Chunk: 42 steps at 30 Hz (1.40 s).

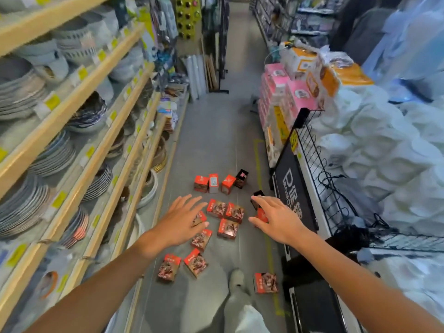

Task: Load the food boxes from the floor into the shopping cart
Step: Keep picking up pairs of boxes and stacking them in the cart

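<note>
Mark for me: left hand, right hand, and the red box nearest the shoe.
left hand [179, 222], head view, back of the hand.
right hand [278, 218], head view, back of the hand.
red box nearest the shoe [266, 282], head view, printed top face.

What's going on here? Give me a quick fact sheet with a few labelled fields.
Place: shop aisle, grey floor
Food boxes: red boxes scattered on the floor, some standing, some flat
Left hand: left hand spread open above the boxes, holding nothing
Right hand: right hand spread open above the boxes, holding nothing
Left side: shelves of plates
Right side: black wire rack with white goods
Shopping cart: cannot tell
</note>
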Each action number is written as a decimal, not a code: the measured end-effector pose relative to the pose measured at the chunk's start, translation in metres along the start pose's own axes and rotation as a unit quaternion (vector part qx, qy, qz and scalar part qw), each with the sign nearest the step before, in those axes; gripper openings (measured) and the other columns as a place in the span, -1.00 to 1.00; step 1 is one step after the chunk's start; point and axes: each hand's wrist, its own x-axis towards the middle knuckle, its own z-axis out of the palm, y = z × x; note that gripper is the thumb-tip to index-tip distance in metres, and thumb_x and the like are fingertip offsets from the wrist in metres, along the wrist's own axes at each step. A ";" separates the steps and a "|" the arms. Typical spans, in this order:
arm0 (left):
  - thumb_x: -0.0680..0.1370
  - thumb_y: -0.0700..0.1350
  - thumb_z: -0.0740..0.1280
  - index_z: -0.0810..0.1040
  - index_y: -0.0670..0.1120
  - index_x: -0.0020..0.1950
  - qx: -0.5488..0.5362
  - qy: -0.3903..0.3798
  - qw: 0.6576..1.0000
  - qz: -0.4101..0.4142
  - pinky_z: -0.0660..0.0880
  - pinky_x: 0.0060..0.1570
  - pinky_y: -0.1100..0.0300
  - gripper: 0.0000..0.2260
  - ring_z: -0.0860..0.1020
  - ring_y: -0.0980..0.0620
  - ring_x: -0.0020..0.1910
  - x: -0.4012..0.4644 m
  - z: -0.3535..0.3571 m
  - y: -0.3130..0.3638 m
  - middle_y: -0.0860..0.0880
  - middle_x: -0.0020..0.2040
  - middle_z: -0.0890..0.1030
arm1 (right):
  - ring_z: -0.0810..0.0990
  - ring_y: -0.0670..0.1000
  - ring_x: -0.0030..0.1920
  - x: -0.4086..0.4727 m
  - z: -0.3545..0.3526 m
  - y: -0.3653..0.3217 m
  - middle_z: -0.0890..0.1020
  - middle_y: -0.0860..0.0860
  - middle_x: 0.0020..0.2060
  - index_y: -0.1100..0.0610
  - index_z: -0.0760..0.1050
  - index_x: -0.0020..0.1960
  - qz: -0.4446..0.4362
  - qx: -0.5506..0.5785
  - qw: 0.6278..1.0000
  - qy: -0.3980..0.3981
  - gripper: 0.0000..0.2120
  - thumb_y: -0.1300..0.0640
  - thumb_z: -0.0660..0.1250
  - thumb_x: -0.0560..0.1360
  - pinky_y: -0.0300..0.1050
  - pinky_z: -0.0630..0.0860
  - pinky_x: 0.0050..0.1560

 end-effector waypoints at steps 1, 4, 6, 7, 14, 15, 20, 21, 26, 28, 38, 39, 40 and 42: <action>0.59 0.39 -0.01 0.08 0.06 0.65 0.001 -0.011 1.000 -0.005 -0.17 0.58 0.01 -0.30 -0.09 -0.03 0.64 0.015 0.005 -0.007 0.03 0.66 0.03 | 0.16 0.04 0.58 0.018 0.002 0.009 0.28 -0.07 0.56 -0.06 0.12 0.62 -0.005 -0.003 1.000 -0.002 -0.33 -0.32 0.15 0.61 0.08 0.28 0.50; 0.55 0.39 -0.03 0.13 0.05 0.63 -0.005 -0.025 0.999 -0.044 -0.11 0.57 0.04 -0.28 -0.01 -0.05 0.63 0.053 0.017 -0.033 0.00 0.64 0.11 | 0.18 0.04 0.57 0.073 0.008 0.026 0.29 -0.05 0.55 -0.01 0.14 0.62 -0.030 -0.005 0.999 -0.018 -0.33 -0.28 0.18 0.62 0.01 0.21 0.51; 0.41 0.44 -0.16 0.17 0.03 0.62 -0.015 -0.030 0.997 -0.071 -0.07 0.56 0.08 -0.13 0.08 -0.07 0.61 0.072 0.024 -0.048 -0.03 0.62 0.18 | 0.19 0.06 0.56 0.109 0.017 0.035 0.30 -0.04 0.55 -0.01 0.15 0.62 -0.046 0.005 0.998 -0.045 -0.35 -0.24 0.20 0.63 0.02 0.19 0.52; 0.39 0.43 -0.17 0.17 0.01 0.63 -0.028 -0.029 0.996 -0.084 -0.08 0.55 0.09 -0.11 0.10 -0.08 0.60 0.079 0.027 -0.054 -0.05 0.62 0.19 | 0.19 0.06 0.56 0.126 0.023 0.038 0.30 -0.03 0.55 -0.01 0.15 0.62 -0.056 0.008 0.996 -0.062 -0.36 -0.22 0.21 0.63 0.03 0.20 0.52; 0.44 0.33 -0.03 0.30 -0.17 0.57 -0.120 -0.006 0.984 -0.135 0.03 0.49 0.08 -0.15 0.24 -0.16 0.54 0.099 0.071 -0.103 -0.19 0.55 0.32 | 0.22 0.15 0.56 0.219 0.088 0.028 0.33 0.08 0.54 0.04 0.20 0.60 -0.082 0.013 0.982 -0.170 -0.35 -0.23 0.20 0.62 0.10 0.27 0.49; 0.44 0.33 -0.04 0.29 -0.17 0.57 -0.129 -0.012 0.981 -0.147 0.02 0.49 0.09 -0.16 0.23 -0.15 0.55 0.101 0.084 -0.116 -0.18 0.55 0.32 | 0.22 0.14 0.56 0.229 0.100 0.023 0.32 0.07 0.55 0.04 0.20 0.60 -0.088 0.015 0.979 -0.181 -0.34 -0.25 0.18 0.61 0.09 0.26 0.50; 0.53 0.20 0.11 0.34 -0.14 0.54 -0.137 -0.041 0.970 -0.196 0.06 0.50 0.03 -0.34 0.29 -0.18 0.52 0.111 0.171 -0.188 -0.15 0.51 0.37 | 0.23 0.11 0.55 0.280 0.182 0.004 0.31 0.05 0.55 0.01 0.17 0.61 -0.095 0.027 0.969 -0.227 -0.34 -0.18 0.28 0.60 0.00 0.22 0.49; 0.53 0.16 0.16 0.36 -0.12 0.53 -0.143 -0.043 0.967 -0.205 0.07 0.51 0.01 -0.38 0.29 -0.17 0.51 0.112 0.190 -0.200 -0.14 0.51 0.38 | 0.24 0.12 0.54 0.290 0.202 0.002 0.31 0.06 0.54 0.00 0.17 0.61 -0.090 0.036 0.967 -0.235 -0.34 -0.17 0.29 0.61 0.00 0.24 0.48; 0.43 0.00 0.35 0.55 -0.21 0.31 -0.223 -0.014 0.946 -0.235 0.47 0.25 -0.02 -0.50 0.56 -0.21 0.21 0.111 0.313 -0.255 -0.21 0.27 0.58 | 0.20 0.07 0.56 0.326 0.321 0.003 0.29 0.01 0.56 -0.02 0.12 0.63 -0.065 0.043 0.957 -0.279 -0.31 -0.20 0.28 0.60 -0.05 0.18 0.48; 0.35 -0.01 0.35 0.56 -0.20 0.28 -0.218 -0.017 0.940 -0.262 0.53 0.14 0.02 -0.47 0.60 -0.23 0.12 0.111 0.369 -0.275 -0.22 0.21 0.61 | 0.24 0.07 0.55 0.337 0.374 0.004 0.32 0.00 0.55 -0.02 0.15 0.62 -0.055 0.053 0.954 -0.290 -0.30 -0.21 0.29 0.59 -0.05 0.24 0.45; 0.32 0.11 0.47 0.51 -0.06 0.35 -0.368 -0.016 0.765 -0.529 0.49 0.17 0.10 -0.38 0.57 -0.12 0.23 0.127 0.617 -0.348 -0.09 0.21 0.62 | 0.30 0.03 0.50 0.368 0.614 0.046 0.41 0.00 0.49 -0.08 0.16 0.61 -0.027 0.066 0.933 -0.353 -0.30 -0.23 0.31 0.56 -0.06 0.32 0.40; 0.27 0.17 0.46 0.49 -0.06 0.36 -0.368 -0.010 0.748 -0.552 0.51 0.16 0.09 -0.30 0.58 -0.13 0.23 0.129 0.638 -0.349 -0.09 0.22 0.61 | 0.30 0.02 0.50 0.370 0.633 0.050 0.41 0.00 0.49 -0.07 0.15 0.61 -0.029 0.062 0.931 -0.358 -0.30 -0.24 0.30 0.56 -0.07 0.32 0.40; 0.23 0.22 0.46 0.41 -0.07 0.44 -0.360 -0.016 0.746 -0.561 0.49 0.24 0.05 -0.17 0.53 -0.15 0.30 0.131 0.660 -0.350 -0.12 0.30 0.56 | 0.30 0.01 0.50 0.372 0.650 0.055 0.41 -0.01 0.49 -0.08 0.14 0.61 -0.031 0.059 0.929 -0.363 -0.30 -0.25 0.29 0.56 -0.06 0.31 0.41; 0.25 0.20 0.54 0.14 -0.15 0.60 -0.329 -0.052 0.762 -0.556 0.27 0.46 0.00 0.06 0.30 -0.20 0.50 0.139 0.697 -0.353 -0.18 0.51 0.31 | 0.29 0.00 0.50 0.377 0.679 0.063 0.40 -0.03 0.49 -0.10 0.12 0.61 -0.033 0.055 0.925 -0.375 -0.28 -0.28 0.26 0.55 -0.05 0.31 0.41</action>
